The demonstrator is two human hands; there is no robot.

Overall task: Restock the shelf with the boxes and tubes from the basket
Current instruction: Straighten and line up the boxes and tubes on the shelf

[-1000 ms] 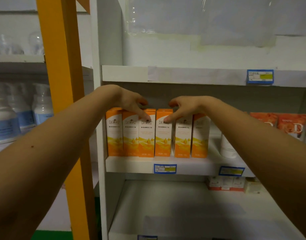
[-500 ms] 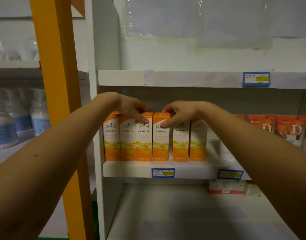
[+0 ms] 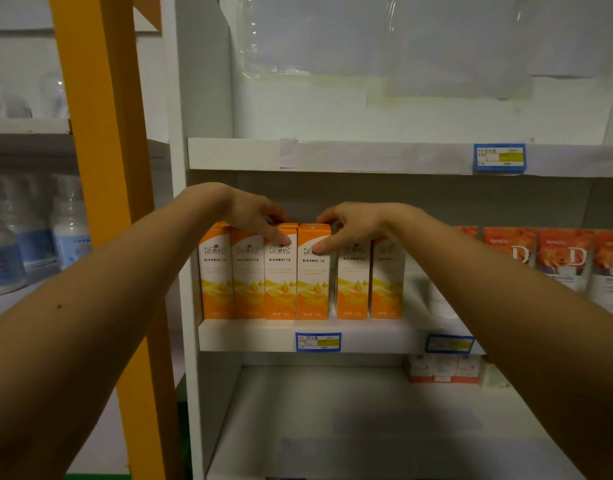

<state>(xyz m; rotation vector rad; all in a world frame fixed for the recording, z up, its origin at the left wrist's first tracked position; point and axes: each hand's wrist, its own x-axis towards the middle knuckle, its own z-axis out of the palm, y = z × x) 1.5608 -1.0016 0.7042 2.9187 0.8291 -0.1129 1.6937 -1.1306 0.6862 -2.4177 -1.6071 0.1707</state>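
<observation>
My left hand (image 3: 254,216) and right hand (image 3: 353,225) rest loosely curled, fingers apart, on the tops of the orange boxes (image 3: 313,271), gripping none. The row stands upright at the white shelf (image 3: 249,336) lip, and open room remains above it.

Both bare arms reach forward.
Left hand (image 3: 253,216) and right hand (image 3: 353,225) arch palm-down, fingers curled, index fingertips nearly meeting.

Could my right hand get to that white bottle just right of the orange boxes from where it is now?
Probably yes. The right hand rests on the orange boxes, and the white bottle stands close by on the same shelf. Open space lies in front of it; only your own forearm crosses the view.
</observation>
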